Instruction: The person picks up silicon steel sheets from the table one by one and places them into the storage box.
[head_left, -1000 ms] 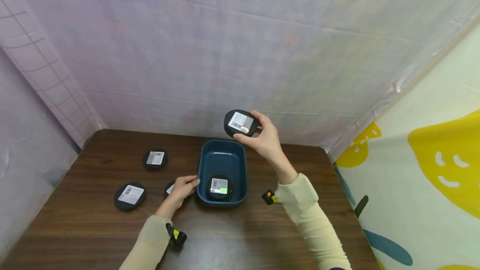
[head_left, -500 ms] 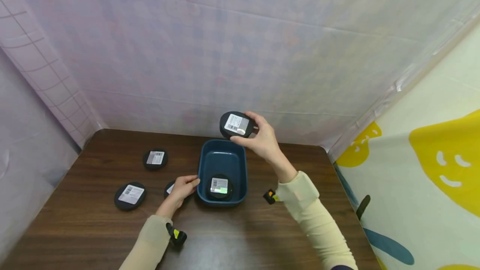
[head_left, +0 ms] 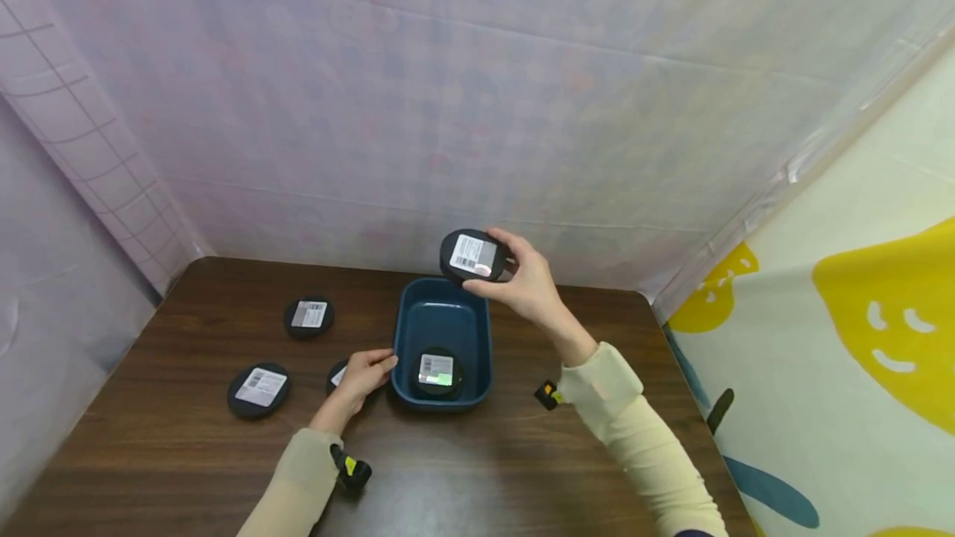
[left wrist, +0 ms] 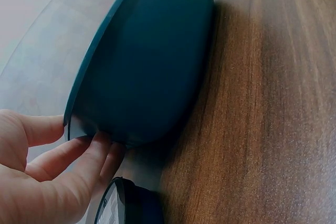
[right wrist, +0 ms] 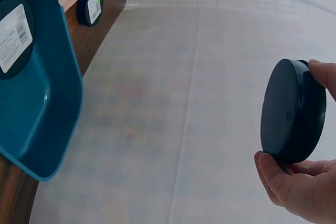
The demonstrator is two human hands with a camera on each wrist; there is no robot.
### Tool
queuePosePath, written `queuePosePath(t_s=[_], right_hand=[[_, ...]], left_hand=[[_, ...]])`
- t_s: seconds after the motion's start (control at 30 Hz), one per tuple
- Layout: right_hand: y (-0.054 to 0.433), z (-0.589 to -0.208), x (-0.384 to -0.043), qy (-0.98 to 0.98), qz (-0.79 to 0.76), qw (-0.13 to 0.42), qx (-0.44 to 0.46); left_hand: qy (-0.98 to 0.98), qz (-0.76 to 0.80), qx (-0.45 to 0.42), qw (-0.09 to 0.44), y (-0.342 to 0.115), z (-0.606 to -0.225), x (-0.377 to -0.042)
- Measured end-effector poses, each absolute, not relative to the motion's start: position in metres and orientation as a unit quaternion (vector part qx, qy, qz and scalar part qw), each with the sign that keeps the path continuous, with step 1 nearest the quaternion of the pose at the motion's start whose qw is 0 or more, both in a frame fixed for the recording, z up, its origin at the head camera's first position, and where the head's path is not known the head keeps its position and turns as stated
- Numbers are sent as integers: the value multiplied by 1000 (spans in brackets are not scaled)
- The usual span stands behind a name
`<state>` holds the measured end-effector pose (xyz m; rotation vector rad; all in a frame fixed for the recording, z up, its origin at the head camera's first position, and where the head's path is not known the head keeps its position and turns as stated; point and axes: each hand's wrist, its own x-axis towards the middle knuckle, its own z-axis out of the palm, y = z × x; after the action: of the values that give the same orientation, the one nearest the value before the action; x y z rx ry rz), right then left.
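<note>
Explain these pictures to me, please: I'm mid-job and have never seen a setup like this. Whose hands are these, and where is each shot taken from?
There is no machine: these are a person's two bare hands. The widest picture comes from a camera on the head, looking forward and down. The other two come from wrist cameras, left and right, each seeing its own hand close up.

On the wood-grain table stands a blue rectangular tub with one labelled black disc inside. Left of it lie a far disc, a leftmost disc and a partly hidden disc.

The left hand pinches the tub's left rim. The right hand grips the held disc in the air, its label facing the head camera.
</note>
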<state>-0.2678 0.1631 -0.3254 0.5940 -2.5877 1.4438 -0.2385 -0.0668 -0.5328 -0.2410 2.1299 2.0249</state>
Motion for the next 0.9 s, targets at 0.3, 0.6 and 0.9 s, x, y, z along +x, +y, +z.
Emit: queuePosePath(t_s=[0.3, 0.6, 0.9], right_hand=[[166, -338, -268, -857, 479, 37, 185], [167, -360, -268, -872, 449, 51, 190], [167, -385, -266, -866, 457, 46, 198]], left_hand=[[716, 686, -84, 100, -67, -532, -238], [716, 685, -87, 105, -67, -531, -238], [713, 686, -88, 111, -68, -530, -237]])
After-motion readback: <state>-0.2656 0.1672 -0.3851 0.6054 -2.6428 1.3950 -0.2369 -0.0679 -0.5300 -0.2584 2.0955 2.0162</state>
